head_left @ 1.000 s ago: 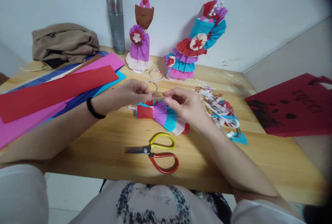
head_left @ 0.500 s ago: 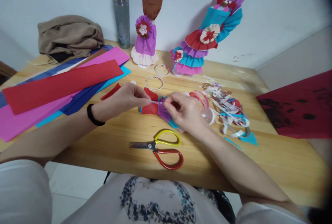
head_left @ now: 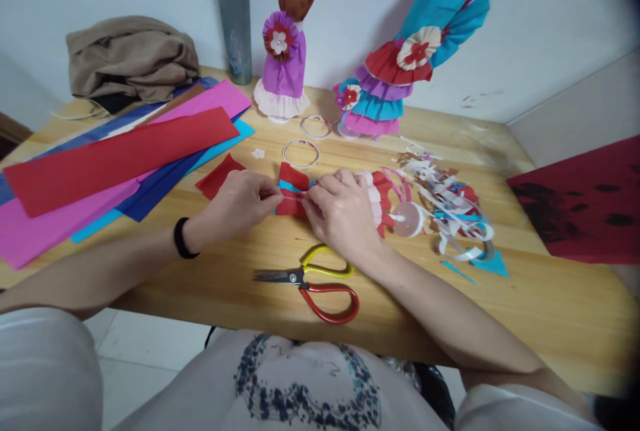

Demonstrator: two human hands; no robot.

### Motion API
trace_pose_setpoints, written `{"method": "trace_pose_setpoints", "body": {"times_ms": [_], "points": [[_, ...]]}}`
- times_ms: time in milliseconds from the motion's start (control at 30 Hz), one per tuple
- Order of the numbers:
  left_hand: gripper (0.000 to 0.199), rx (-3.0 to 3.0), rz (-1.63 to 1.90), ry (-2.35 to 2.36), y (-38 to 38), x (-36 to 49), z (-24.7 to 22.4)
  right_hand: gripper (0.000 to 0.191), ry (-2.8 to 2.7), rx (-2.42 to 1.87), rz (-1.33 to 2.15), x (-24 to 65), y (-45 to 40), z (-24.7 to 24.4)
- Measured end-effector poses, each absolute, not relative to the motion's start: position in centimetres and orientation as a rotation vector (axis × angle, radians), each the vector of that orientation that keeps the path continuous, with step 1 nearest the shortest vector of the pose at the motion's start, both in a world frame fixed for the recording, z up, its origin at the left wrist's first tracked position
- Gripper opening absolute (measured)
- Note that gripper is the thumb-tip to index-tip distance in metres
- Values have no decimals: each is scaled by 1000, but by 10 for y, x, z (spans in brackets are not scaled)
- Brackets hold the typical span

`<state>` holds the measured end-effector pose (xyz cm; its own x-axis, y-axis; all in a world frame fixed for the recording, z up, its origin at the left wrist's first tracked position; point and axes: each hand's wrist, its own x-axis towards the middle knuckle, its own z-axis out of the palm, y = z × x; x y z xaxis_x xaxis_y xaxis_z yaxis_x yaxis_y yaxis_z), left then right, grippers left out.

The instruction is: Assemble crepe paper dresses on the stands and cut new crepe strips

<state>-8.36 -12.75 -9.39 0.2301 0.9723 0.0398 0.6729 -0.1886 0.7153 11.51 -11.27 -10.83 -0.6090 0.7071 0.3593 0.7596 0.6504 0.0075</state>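
Observation:
A small doll-like paper piece (head_left: 291, 176) in red, blue and white ruffles lies on its side on the wooden table (head_left: 200, 284). My left hand (head_left: 245, 198) pinches the end of a thin pale strand at the piece's red end. Over the middle of the piece rests my right hand (head_left: 343, 208), its fingertips closed on the strand and paper; the hand hides much of the middle. Scissors (head_left: 295, 276) with one yellow and one red handle lie just in front of my hands. A clear round base (head_left: 409, 219) sticks out at the ruffled end.
Coloured paper sheets (head_left: 125, 158), a brown cloth (head_left: 130, 61) and a flask (head_left: 235, 31) are at the back left. Two decorated paper dresses (head_left: 284, 71) (head_left: 385, 88) stand behind. White rings (head_left: 301, 153) lie between. Paper scraps (head_left: 445, 198) are heaped right.
My right hand has lowered onto the paper piece, uncovering its ruffled end. My left hand has moved slightly down and left. The view has shifted a little.

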Motion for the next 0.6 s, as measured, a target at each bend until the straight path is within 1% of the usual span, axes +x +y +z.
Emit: {"method": "trace_pose_setpoints", "body": {"times_ms": [100, 233, 367, 467, 600], "points": [[24, 2111, 590, 1695, -130, -79, -88, 28, -2539, -1177, -199, 114, -112, -108], [24, 2089, 503, 1762, -128, -77, -80, 27, -2512, -1172, -187, 114, -112, -108], [26, 1956, 588, 1690, -125, -82, -81, 27, -2462, -1148, -150, 115, -115, -107], [27, 2014, 668, 1661, -128, -84, -82, 27, -2443, -1138, -71, 116, -117, -106], [27, 2047, 670, 1662, -134, -85, -83, 24, -2437, -1145, -23, 118, -116, -106]]}}
